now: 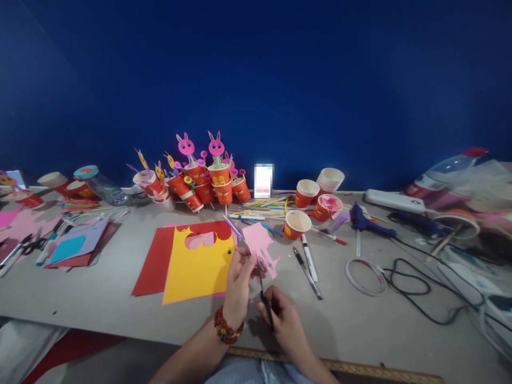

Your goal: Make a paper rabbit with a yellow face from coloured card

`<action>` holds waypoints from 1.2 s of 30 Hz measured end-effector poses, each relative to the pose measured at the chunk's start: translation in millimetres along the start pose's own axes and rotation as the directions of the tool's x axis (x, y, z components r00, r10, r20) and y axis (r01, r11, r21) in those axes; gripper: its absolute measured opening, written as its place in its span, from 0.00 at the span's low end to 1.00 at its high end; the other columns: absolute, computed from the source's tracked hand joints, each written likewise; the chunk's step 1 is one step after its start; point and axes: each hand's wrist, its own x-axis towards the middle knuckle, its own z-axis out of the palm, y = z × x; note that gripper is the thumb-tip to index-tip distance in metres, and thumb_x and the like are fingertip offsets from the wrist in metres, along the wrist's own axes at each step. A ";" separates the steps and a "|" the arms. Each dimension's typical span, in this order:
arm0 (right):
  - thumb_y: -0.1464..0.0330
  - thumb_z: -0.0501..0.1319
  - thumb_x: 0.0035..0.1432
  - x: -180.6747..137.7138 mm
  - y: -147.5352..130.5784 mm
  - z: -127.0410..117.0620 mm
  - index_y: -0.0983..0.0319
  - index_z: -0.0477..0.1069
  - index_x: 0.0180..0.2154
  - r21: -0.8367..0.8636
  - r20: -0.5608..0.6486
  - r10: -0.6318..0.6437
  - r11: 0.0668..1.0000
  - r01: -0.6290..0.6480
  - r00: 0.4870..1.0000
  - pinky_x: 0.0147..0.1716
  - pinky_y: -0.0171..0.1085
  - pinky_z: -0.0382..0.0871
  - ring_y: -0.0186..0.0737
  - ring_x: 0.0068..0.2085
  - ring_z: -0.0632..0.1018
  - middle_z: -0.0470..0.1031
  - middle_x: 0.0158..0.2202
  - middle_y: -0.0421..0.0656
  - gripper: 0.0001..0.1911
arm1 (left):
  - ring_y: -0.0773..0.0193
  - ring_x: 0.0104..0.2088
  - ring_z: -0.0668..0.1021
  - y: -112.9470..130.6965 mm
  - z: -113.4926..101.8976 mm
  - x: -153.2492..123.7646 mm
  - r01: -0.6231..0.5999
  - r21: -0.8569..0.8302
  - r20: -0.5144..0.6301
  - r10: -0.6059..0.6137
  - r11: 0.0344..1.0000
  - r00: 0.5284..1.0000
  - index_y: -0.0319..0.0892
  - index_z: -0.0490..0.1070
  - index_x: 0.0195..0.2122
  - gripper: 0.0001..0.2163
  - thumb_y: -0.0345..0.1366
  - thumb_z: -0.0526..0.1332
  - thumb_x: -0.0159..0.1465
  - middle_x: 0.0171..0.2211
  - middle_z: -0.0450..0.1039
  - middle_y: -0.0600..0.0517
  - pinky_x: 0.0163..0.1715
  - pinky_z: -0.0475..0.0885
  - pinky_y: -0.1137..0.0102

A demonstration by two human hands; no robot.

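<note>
Grey table [352, 325] w/ deep blue wall behind, craft stuff all over.

L hand [239, 277] pinches pink paper [260, 246] by its lower edge, fingers pressed on it, held just above table in front of yellow sheet [198, 269]; beaded bracelet [227, 328] on that wrist. R hand [282, 317] closed round black-handled scissors [264, 296], blades pointing up into the pink paper. Red sheet [154, 266] lies under the yellow one. Orange paper cup [296, 224] just beyond the paper, markers [309, 258] beside it. Blue glue gun [366, 224] further R, well apart. Cluster of decorated cups [204, 184] near the wall.
</note>
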 end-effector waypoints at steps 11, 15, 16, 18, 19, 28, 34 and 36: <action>0.54 0.59 0.54 -0.4 -3.7 -3.2 0.58 0.56 0.24 -0.103 -0.005 -0.061 0.993 0.060 0.998 0.23 0.33 0.53 0.34 0.24 0.60 0.56 0.21 0.34 0.18 | 0.69 0.26 0.75 4.5 -11.2 8.0 -0.028 -0.011 -0.075 0.027 1.000 0.997 0.42 0.68 0.34 0.12 0.41 0.68 0.58 0.26 0.72 0.56 0.29 0.70 0.73; 0.54 0.59 0.54 -0.2 -3.4 -3.2 0.58 0.56 0.25 -0.074 0.006 -0.055 0.996 0.055 0.998 0.23 0.33 0.53 0.34 0.23 0.61 0.57 0.20 0.34 0.18 | 0.68 0.26 0.76 3.5 -11.5 5.7 -0.021 -0.032 -0.072 0.019 0.999 0.997 0.42 0.67 0.34 0.11 0.40 0.67 0.59 0.27 0.73 0.55 0.29 0.71 0.73; 0.54 0.59 0.54 -0.2 -3.3 -3.2 0.58 0.56 0.25 -0.066 0.008 -0.055 0.996 0.055 0.998 0.23 0.33 0.53 0.34 0.23 0.61 0.57 0.20 0.34 0.18 | 0.68 0.27 0.77 3.1 -11.5 5.3 -0.018 -0.039 -0.068 0.015 0.999 0.998 0.42 0.67 0.34 0.10 0.39 0.67 0.60 0.28 0.73 0.55 0.29 0.72 0.73; 0.54 0.59 0.54 -0.2 -3.2 -3.0 0.58 0.56 0.25 -0.045 0.017 -0.053 0.998 0.054 0.998 0.23 0.33 0.54 0.34 0.23 0.61 0.58 0.20 0.34 0.18 | 0.68 0.27 0.77 2.5 -11.9 4.7 -0.014 -0.054 -0.067 0.011 0.998 0.998 0.42 0.67 0.35 0.10 0.39 0.67 0.60 0.28 0.73 0.56 0.29 0.73 0.73; 0.55 0.59 0.54 -0.2 -3.2 -2.9 0.58 0.56 0.25 -0.035 0.022 -0.052 0.998 0.053 0.998 0.22 0.32 0.54 0.34 0.23 0.62 0.58 0.20 0.34 0.18 | 0.68 0.27 0.77 2.4 -12.1 4.3 -0.015 -0.061 -0.069 0.010 0.998 0.998 0.42 0.67 0.35 0.10 0.39 0.67 0.60 0.28 0.73 0.56 0.29 0.73 0.73; 0.56 0.60 0.53 -0.6 -7.8 -4.4 0.58 0.56 0.23 -0.060 -0.002 -0.056 0.997 0.056 0.998 0.22 0.32 0.53 0.33 0.22 0.60 0.58 0.19 0.33 0.18 | 0.68 0.27 0.77 3.8 -12.1 1.2 -0.013 -0.081 -0.064 0.008 0.997 0.998 0.42 0.66 0.35 0.10 0.39 0.67 0.60 0.28 0.73 0.56 0.30 0.75 0.72; 0.57 0.60 0.54 -0.5 -7.7 -4.4 0.57 0.55 0.23 -0.070 -0.015 -0.066 0.995 0.065 0.998 0.22 0.32 0.53 0.33 0.22 0.60 0.57 0.19 0.33 0.18 | 0.67 0.27 0.77 5.0 -10.8 1.6 -0.009 -0.093 -0.063 0.003 0.996 0.998 0.43 0.66 0.35 0.10 0.39 0.67 0.60 0.28 0.73 0.56 0.29 0.75 0.72; 0.58 0.60 0.54 -0.3 -7.5 -4.4 0.57 0.55 0.22 -0.087 -0.025 -0.072 0.994 0.069 0.997 0.22 0.32 0.53 0.33 0.22 0.60 0.56 0.19 0.33 0.18 | 0.67 0.26 0.77 5.7 -10.4 1.5 -0.008 -0.095 -0.065 0.002 0.995 0.998 0.43 0.66 0.35 0.11 0.39 0.67 0.59 0.27 0.73 0.56 0.29 0.75 0.71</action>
